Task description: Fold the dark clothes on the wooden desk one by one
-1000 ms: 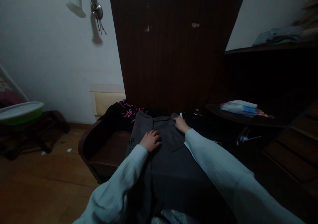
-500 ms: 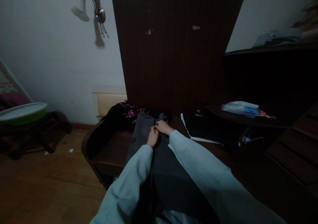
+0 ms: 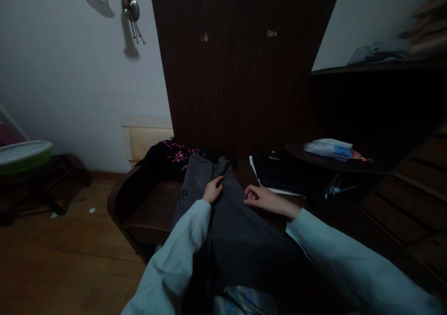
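A dark grey garment with black lettering near its left edge lies lengthwise over a dark wooden bench and reaches toward my lap. My left hand is closed on the cloth near its far end, thumb and fingers pinching a fold. Just beside the garment's right edge is my right hand, its fingers loosely curled and slightly apart, with no cloth visible between them. Behind the garment's far end, a black garment with pink lettering lies crumpled over the bench's left side.
To the right lies a black folded item with a white edge. A small shelf holds a plastic packet. A tall dark panel stands behind. On a low stool at left sits a green basin.
My right hand has left the fold beside my left hand and moved right, to the garment's edge. My left hand stays on the cloth. The view has shifted slightly.
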`<state>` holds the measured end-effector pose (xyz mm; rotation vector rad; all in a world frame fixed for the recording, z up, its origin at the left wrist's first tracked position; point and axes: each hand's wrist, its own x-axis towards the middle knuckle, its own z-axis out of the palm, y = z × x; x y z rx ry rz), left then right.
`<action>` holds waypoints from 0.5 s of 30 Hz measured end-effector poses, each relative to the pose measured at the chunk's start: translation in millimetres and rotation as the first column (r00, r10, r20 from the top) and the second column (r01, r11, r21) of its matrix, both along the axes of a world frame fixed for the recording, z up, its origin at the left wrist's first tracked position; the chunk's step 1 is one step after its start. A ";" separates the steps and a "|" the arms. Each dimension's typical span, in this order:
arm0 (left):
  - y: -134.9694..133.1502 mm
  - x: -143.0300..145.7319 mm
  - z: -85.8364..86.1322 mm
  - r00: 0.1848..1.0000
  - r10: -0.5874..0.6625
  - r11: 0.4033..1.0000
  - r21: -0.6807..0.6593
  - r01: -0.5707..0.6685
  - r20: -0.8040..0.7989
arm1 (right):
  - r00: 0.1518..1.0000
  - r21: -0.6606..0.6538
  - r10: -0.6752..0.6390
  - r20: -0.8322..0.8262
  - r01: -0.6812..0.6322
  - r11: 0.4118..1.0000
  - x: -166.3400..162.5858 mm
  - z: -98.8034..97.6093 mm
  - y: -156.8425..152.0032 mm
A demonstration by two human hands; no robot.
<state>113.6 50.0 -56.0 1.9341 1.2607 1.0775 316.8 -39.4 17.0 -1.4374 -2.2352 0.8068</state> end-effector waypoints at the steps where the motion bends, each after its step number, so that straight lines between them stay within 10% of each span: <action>1: -0.6 0.1 0.9 1.000 0.013 1.000 -0.012 -0.013 -0.008 | 0.999 -0.002 -0.022 0.040 0.023 1.000 11.0 -4.1 -17.6; 8: 0.9 -0.6 1.5 0.997 0.032 0.999 -0.043 -0.029 0.063 | 0.952 -0.011 -0.200 0.232 0.208 0.978 53.4 -42.5 -98.1; 15: 6.3 -3.8 -2.3 0.882 -0.046 0.959 -0.226 0.169 0.469 | 0.907 0.074 -0.393 0.148 0.386 0.919 3.8 -55.6 -153.2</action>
